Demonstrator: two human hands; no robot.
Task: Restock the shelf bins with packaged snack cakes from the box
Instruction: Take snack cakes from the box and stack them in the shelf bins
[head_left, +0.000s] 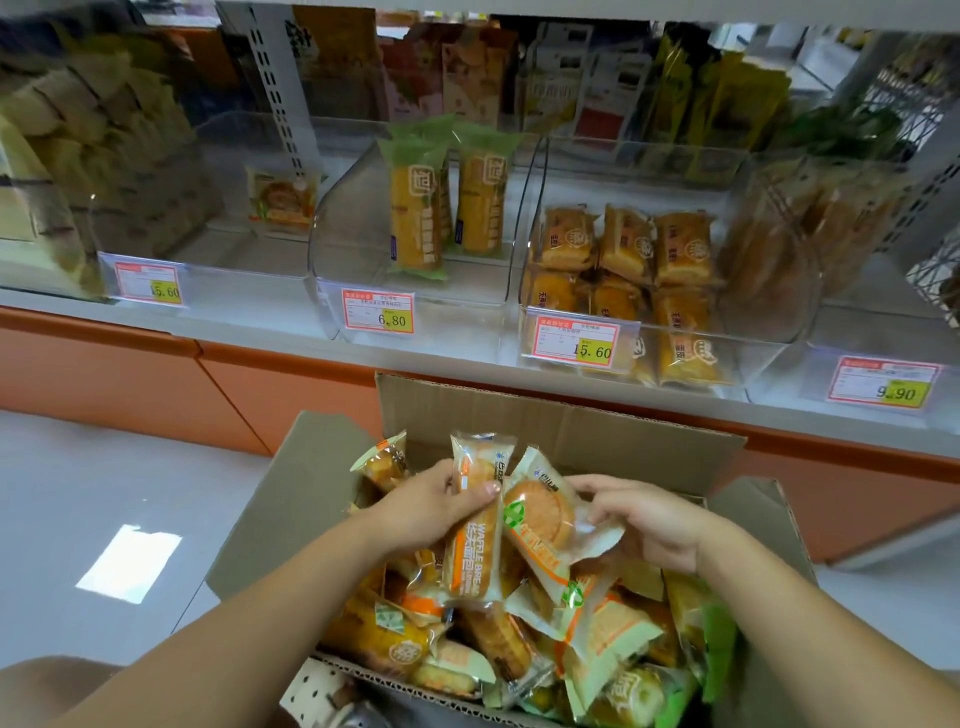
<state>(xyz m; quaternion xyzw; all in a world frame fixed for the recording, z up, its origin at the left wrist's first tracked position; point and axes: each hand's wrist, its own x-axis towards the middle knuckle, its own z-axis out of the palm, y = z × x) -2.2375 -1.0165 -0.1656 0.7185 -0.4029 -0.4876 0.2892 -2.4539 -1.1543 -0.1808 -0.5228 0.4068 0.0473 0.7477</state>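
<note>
An open cardboard box (519, 410) sits below me, full of several wrapped snack cakes. My left hand (421, 506) grips a waffle bread pack (475, 530) held upright over the box, with another pack (387, 460) showing behind its fingers. My right hand (649, 525) pinches the edge of a round cake pack (543, 514) right beside it. On the shelf stand clear bins: one (208, 270) holds a single round cake pack (283, 200), one (332, 270) holds tall yellow cakes (415, 208), one (524, 249) holds square brown cakes (623, 249).
Red and yellow price tags (377, 310) hang on the bin fronts. A bin at the far left (47, 182) and another at the right (810, 234) are fuller. An orange base panel (130, 374) runs under the shelf. Grey floor (78, 493) lies left of the box.
</note>
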